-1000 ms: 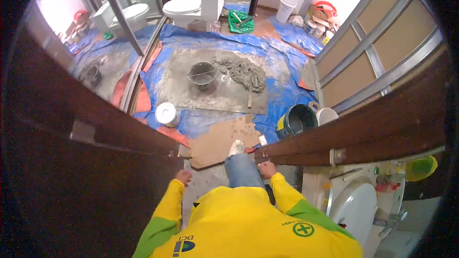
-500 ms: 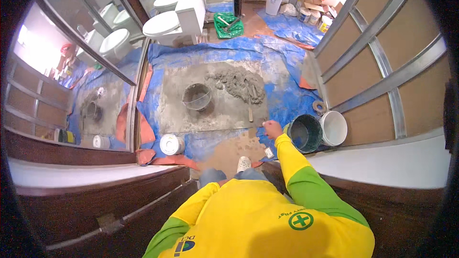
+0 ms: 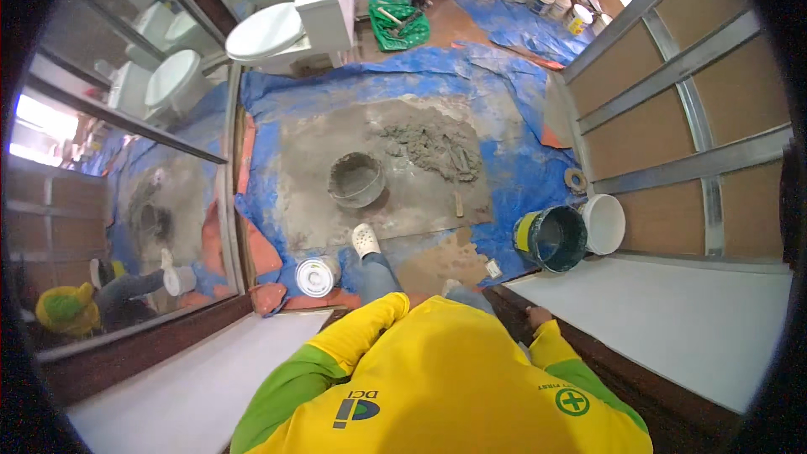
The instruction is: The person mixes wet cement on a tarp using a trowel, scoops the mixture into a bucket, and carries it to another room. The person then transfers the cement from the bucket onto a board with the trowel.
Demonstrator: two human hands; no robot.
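My right hand (image 3: pixel 539 316) hangs low beside my body, close to the dark wooden sill and the white ledge. It is small in view, and how its fingers are held is unclear. My left hand is hidden by my yellow sleeve and body. Ahead of me a dark bucket (image 3: pixel 356 179) with grey residue stands on a cement-smeared board (image 3: pixel 307 143). Behind it to the right lies a heap of wet grey mortar (image 3: pixel 429 141). A tool's wooden handle (image 3: pixel 459 204) sticks out from the heap's near edge. My left foot, in a pale clog (image 3: pixel 366 240), is at the board's near edge.
Blue tarp (image 3: pixel 277 88) surrounds the board. At right stand a dark green bucket (image 3: pixel 551 240) and a white bucket (image 3: pixel 603 224); a lidded white pail (image 3: pixel 317 276) is at near left. A toilet (image 3: pixel 265 32) and green basket (image 3: pixel 398 23) stand farther back. Mirrored glass lines the left side.
My right hand has drawn back from beside the green bucket to my side. My left foot has come forward to the board's edge, and the view has shifted.
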